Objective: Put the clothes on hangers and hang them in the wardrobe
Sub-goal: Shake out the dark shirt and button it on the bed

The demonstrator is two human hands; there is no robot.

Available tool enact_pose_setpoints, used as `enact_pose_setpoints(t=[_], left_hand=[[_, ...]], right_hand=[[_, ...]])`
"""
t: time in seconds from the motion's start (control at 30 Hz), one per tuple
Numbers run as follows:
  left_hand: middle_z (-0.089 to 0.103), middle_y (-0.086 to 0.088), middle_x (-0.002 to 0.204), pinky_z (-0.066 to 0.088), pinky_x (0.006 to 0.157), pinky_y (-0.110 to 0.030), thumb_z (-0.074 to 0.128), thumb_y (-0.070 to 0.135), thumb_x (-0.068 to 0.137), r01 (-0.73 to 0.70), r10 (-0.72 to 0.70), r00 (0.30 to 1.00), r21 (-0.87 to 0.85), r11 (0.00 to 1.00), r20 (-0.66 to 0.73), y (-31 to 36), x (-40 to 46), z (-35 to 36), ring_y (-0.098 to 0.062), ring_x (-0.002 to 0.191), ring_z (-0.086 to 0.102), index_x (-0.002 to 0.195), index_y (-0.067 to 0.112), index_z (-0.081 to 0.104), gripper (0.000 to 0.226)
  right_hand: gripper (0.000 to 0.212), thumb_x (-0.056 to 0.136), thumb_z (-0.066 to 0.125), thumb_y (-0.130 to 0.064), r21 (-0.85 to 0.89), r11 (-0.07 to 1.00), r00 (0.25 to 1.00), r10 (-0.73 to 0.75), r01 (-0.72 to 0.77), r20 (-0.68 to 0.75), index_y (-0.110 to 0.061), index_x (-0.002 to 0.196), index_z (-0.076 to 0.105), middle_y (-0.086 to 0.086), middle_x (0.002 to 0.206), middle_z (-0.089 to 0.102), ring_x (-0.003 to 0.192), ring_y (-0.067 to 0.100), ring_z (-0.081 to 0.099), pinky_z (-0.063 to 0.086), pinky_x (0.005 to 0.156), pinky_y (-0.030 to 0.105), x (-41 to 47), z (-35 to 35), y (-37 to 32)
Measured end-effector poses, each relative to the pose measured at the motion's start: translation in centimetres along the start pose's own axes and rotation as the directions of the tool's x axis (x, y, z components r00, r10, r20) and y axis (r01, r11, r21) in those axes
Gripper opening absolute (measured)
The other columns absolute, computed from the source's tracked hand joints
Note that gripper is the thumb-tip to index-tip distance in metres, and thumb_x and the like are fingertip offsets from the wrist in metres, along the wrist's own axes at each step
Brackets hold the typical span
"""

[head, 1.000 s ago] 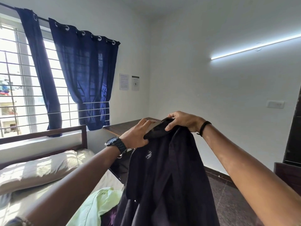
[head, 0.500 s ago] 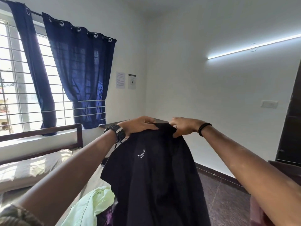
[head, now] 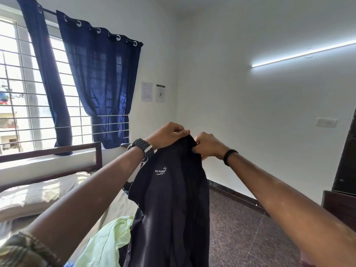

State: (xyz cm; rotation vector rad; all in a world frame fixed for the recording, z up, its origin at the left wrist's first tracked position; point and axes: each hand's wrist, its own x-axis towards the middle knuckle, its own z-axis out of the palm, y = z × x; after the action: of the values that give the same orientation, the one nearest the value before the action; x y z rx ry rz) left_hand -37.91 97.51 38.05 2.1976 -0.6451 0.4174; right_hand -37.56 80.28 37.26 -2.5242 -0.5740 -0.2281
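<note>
Black shirt [head: 171, 205] hangs in the air above the bed [head: 57, 191], held up at its top edge. Left hand [head: 166, 134] and right hand [head: 209, 144], close together, both pinch that edge. Pale green garment [head: 105, 245] lies on the bed below.

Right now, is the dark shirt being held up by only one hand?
No: both the left hand and the right hand pinch the top of the dark shirt.
</note>
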Motion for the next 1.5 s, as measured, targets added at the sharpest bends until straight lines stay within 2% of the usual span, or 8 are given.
enact_pose_setpoints(t=[0.17, 0.4, 0.63, 0.8, 1.0, 1.1, 1.3, 1.5], left_hand=[[0.057, -0.008, 0.074, 0.045, 0.051, -0.018, 0.053, 0.015, 0.097, 0.152, -0.106, 0.971, -0.216, 0.964, 0.213, -1.4, -1.2, -1.9, -0.010, 0.056, 0.052, 0.083, 0.004, 0.058, 0.018], [0.062, -0.004, 0.088, 0.055, 0.063, -0.023, 0.055, 0.006, 0.094, 0.321, -0.271, 0.907, -0.113, 0.940, 0.323, -5.1, -2.4, -2.8, -0.016, 0.075, 0.061, 0.099, 0.003, 0.059, 0.007], [0.065, -0.006, 0.076, 0.055, 0.060, -0.025, 0.041, -0.004, 0.096, 0.491, -0.325, 0.857, -0.445, 0.749, 0.399, -6.7, -3.5, -1.2, -0.013, 0.063, 0.064, 0.085, 0.008, 0.060, 0.025], [0.064, -0.001, 0.080, 0.056, 0.067, -0.024, 0.052, 0.017, 0.095, 0.418, -0.295, 0.908, -0.599, 0.684, 0.296, -5.3, -3.4, -1.5, -0.011, 0.072, 0.061, 0.091, 0.014, 0.057, 0.007], [0.062, -0.010, 0.105, 0.055, 0.082, -0.044, 0.085, 0.025, 0.063, 0.231, -0.247, 0.915, 0.088, 0.969, 0.320, -3.3, -3.1, -1.1, -0.027, 0.092, 0.062, 0.101, 0.019, 0.047, 0.054], [0.057, -0.005, 0.099, 0.048, 0.082, -0.038, 0.076, 0.022, 0.077, -0.048, -0.081, 0.954, 0.413, 0.909, 0.289, -3.0, -2.9, -0.4, -0.026, 0.090, 0.054, 0.096, 0.020, 0.045, 0.037], [0.056, -0.010, 0.099, 0.040, 0.085, -0.030, 0.065, 0.023, 0.089, -0.029, -0.034, 0.981, 0.313, 0.949, 0.193, -3.1, -3.3, -0.9, -0.019, 0.090, 0.051, 0.101, -0.001, 0.061, 0.027], [0.055, -0.007, 0.076, 0.037, 0.064, -0.025, 0.058, 0.011, 0.093, 0.033, -0.035, 0.999, 0.212, 0.977, 0.006, -2.0, -2.2, -0.3, -0.015, 0.071, 0.047, 0.085, -0.001, 0.064, 0.016]], right_hand=[[0.016, 0.096, 0.050, -0.005, 0.433, 0.891, 0.903, -0.068, -0.136, 0.424, -0.006, 0.101, 0.066, 0.003, 0.092, 0.070, 0.081, 0.015, 0.066, 0.055, 0.078, 0.028, -0.2, -2.3, 0.7], [0.025, 0.100, 0.038, -0.006, 0.677, 0.701, 0.875, -0.159, -0.226, 0.457, 0.005, 0.099, 0.061, 0.009, 0.085, 0.072, 0.074, 0.016, 0.070, 0.057, 0.072, 0.026, -0.4, -3.6, 1.5], [0.004, 0.096, 0.056, -0.020, 0.531, 0.843, 0.952, -0.089, -0.085, 0.293, -0.017, 0.099, 0.055, -0.006, 0.080, 0.064, 0.065, 0.003, 0.061, 0.049, 0.057, 0.018, -0.8, -3.5, 1.6], [0.038, 0.069, 0.078, -0.046, 0.181, 0.983, 0.921, -0.091, 0.022, 0.378, -0.022, 0.094, 0.061, 0.000, 0.092, 0.065, 0.083, 0.009, 0.061, 0.048, 0.078, 0.027, -1.6, -4.2, 1.8], [0.030, 0.075, 0.074, -0.027, -0.394, 0.914, 0.954, 0.030, 0.094, 0.297, -0.026, 0.096, 0.053, -0.006, 0.089, 0.059, 0.081, 0.015, 0.058, 0.049, 0.072, 0.030, -1.3, -4.0, 1.6], [0.020, 0.079, 0.068, -0.027, -0.449, 0.881, 0.967, -0.035, 0.149, 0.252, -0.024, 0.098, 0.064, 0.002, 0.101, 0.066, 0.097, 0.022, 0.060, 0.051, 0.085, 0.036, -1.2, -3.9, 2.4], [0.041, 0.081, 0.073, -0.034, -0.315, 0.930, 0.968, -0.120, 0.187, 0.219, -0.024, 0.112, 0.048, 0.001, 0.105, 0.055, 0.097, 0.017, 0.054, 0.043, 0.077, 0.026, -2.1, -4.6, 3.1], [0.003, 0.086, 0.064, -0.026, -0.217, 0.957, 0.974, -0.161, 0.193, 0.157, -0.025, 0.084, 0.062, -0.012, 0.093, 0.059, 0.088, 0.011, 0.061, 0.047, 0.081, 0.025, -1.9, -3.3, 3.5]])
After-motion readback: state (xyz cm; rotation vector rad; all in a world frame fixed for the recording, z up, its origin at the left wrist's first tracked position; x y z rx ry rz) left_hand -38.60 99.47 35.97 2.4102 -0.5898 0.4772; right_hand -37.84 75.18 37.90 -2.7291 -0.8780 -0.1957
